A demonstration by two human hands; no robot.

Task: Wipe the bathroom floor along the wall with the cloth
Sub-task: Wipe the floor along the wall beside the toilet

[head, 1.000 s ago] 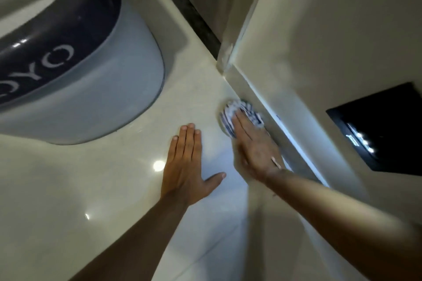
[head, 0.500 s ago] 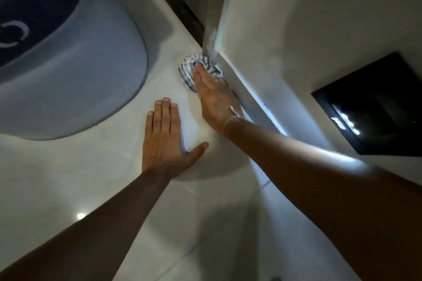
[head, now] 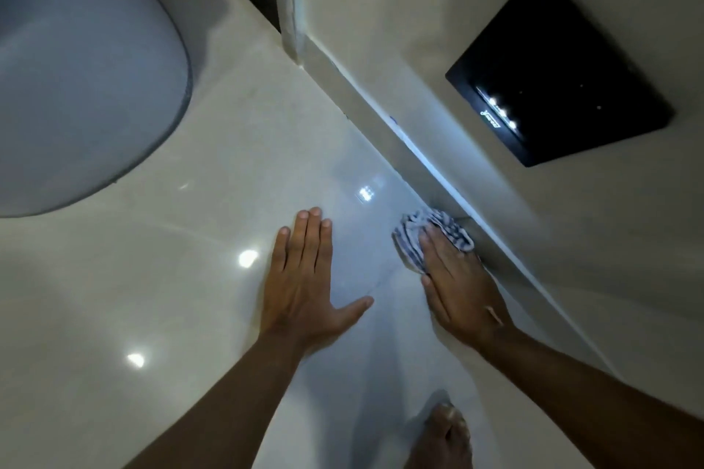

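A crumpled blue-and-white striped cloth (head: 413, 236) lies on the glossy pale floor tiles (head: 213, 308), right against the base of the wall (head: 449, 179). My right hand (head: 457, 278) presses flat on the cloth, fingers together, covering its near half. My left hand (head: 304, 278) rests flat on the floor to the left of it, fingers together and thumb spread, holding nothing.
A large white rounded toilet base (head: 84, 80) fills the upper left. A black glossy panel (head: 560, 68) is set in the wall at the right. A door frame corner (head: 291, 30) meets the wall at the top. My bare foot (head: 445, 434) shows at the bottom edge.
My right hand has pulled the cloth back along the wall from the door frame corner towards me. My left hand still rests flat on the floor.
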